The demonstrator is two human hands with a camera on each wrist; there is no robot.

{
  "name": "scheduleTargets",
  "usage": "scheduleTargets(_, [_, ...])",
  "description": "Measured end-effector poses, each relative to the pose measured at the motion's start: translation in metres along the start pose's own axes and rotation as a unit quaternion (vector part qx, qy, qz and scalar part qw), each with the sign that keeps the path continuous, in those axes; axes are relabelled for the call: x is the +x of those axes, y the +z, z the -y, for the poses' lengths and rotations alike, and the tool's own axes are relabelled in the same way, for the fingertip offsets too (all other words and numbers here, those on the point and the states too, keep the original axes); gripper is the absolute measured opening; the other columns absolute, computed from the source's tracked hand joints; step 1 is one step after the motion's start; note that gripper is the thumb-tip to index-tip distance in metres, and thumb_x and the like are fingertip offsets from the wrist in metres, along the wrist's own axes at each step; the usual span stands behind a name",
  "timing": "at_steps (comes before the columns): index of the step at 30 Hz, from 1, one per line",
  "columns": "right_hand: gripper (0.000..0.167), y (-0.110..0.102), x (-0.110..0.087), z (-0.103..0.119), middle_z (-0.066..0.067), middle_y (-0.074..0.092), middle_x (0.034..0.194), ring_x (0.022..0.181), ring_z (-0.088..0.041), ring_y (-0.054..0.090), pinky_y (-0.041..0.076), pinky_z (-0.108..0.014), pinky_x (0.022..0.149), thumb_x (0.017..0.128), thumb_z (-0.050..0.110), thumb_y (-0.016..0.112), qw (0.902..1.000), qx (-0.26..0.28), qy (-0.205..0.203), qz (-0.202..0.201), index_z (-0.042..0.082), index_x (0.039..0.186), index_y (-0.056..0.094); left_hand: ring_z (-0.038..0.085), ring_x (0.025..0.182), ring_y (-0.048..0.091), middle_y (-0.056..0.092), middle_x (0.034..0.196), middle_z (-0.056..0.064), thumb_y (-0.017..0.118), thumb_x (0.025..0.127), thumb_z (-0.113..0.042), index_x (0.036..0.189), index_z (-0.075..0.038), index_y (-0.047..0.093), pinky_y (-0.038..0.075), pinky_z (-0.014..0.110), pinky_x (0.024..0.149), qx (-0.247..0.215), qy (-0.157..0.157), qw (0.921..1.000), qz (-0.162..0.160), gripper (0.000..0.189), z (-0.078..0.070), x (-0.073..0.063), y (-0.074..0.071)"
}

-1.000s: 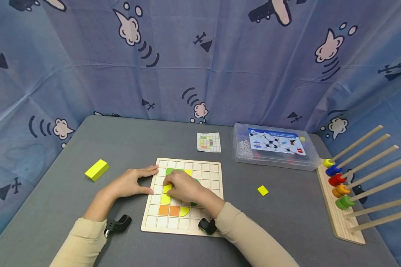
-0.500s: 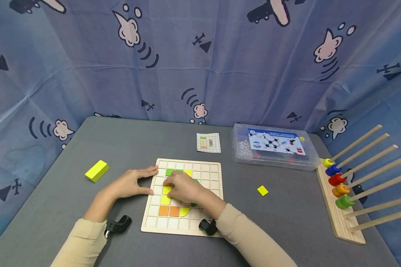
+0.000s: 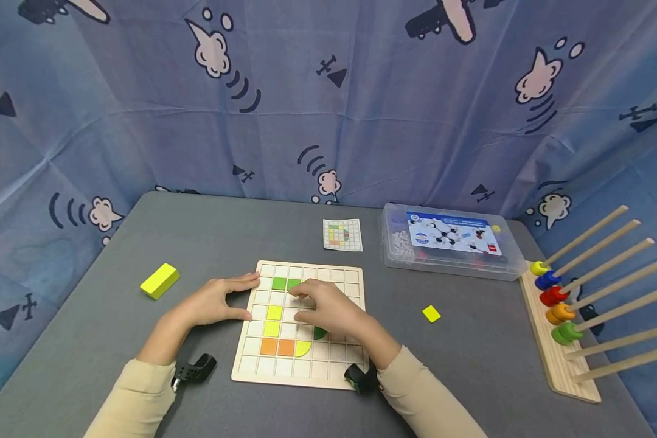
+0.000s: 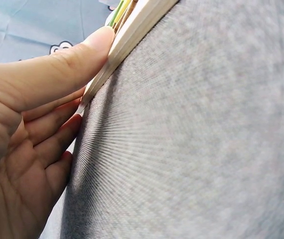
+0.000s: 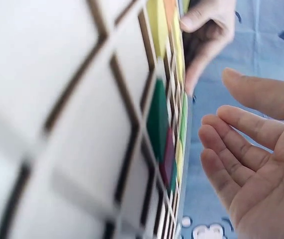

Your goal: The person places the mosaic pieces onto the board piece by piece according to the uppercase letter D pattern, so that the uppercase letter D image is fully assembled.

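Note:
A wooden grid board [image 3: 301, 368] lies on the grey table. My left hand [image 3: 213, 301] rests against its left edge, thumb and fingertips touching the rim; the left wrist view shows the thumb [image 4: 77, 59] on that edge. Over the board's middle hovers my right hand [image 3: 334, 308], fingers loosely spread and holding nothing. Set in the grid are two yellow square tiles [image 3: 272, 320], green square tiles [image 3: 279, 283], orange tiles [image 3: 277, 347] and a yellow rounded tile [image 3: 302, 348]. A dark green tile [image 5: 157, 122] and a purple tile [image 5: 166, 159] show in the right wrist view.
One loose yellow square tile [image 3: 431, 314] lies right of the board. A yellow block [image 3: 160, 281] sits at left. Behind are a pattern card [image 3: 342, 235] and a clear plastic case [image 3: 449, 264]. A wooden peg rack [image 3: 558, 365] with coloured rings stands at right.
My right hand has lifted off the upper yellow tile in the left part of the grid and moved right, its fingers parting. That tile stays in its cell. The left hand has not moved.

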State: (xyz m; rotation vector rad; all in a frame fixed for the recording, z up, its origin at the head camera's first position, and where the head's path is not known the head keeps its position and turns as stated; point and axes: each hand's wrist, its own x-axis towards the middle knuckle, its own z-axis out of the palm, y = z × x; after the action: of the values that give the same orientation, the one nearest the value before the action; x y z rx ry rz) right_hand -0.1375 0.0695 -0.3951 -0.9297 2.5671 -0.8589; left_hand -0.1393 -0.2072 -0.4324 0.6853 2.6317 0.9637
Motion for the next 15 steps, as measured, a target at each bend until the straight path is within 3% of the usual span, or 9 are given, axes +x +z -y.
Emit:
scheduleTargets(7, [0.045, -0.024, -0.03, -0.034, -0.009, 0.064, 0.12, 0.11, -0.025, 0.06, 0.05, -0.042, 0.092, 0.085, 0.015, 0.071, 0.9983, 0.029, 0.009, -0.051, 0.005, 0.127, 0.06, 0.031, 0.139, 0.033, 0.039, 0.15, 0.004, 0.077, 0.076, -0.039, 0.14, -0.009, 0.048, 0.034, 0.051, 0.107, -0.007, 0.002, 1.0, -0.005, 0.076, 0.0, 0.0, 0.0])
scheduleTargets(15, [0.047, -0.05, -0.079, -0.077, -0.011, 0.061, 0.122, 0.112, -0.031, 0.059, 0.048, -0.048, 0.094, 0.084, 0.014, 0.073, 0.9921, 0.023, 0.053, -0.111, 0.003, 0.127, 0.059, 0.032, 0.139, 0.033, 0.039, 0.15, 0.003, 0.077, 0.075, -0.04, 0.14, -0.01, 0.048, 0.035, 0.051, 0.107, -0.006, 0.001, 1.0, -0.005, 0.077, 0.002, 0.0, 0.001])
